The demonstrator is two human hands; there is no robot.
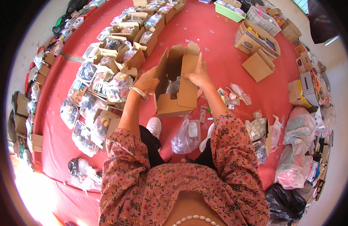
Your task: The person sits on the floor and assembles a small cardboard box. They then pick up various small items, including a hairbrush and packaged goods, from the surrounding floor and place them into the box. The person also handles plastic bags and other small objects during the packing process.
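Between my two hands I hold an open brown cardboard box [188,88], lifted in front of me with its flaps up. My left hand [147,81] grips its left wall, fingers bent round the edge, and a bangle circles that wrist. On the opposite side, my right hand [199,73] holds the right wall, thumb towards the inside. Something pale in clear plastic [173,87] shows inside the box, its kind unclear. Below the box, near my white shoes [154,127], lies a clear plastic bag [181,137] beside a whitish container [193,129].
To the left, rows of cardboard boxes [135,58] and bagged goods [119,86] stand on the red floor covering [215,49]. At the right are an empty-looking box [258,66], a larger box [246,41], a green basket [229,11], small loose items [230,98] and plastic sacks [294,165].
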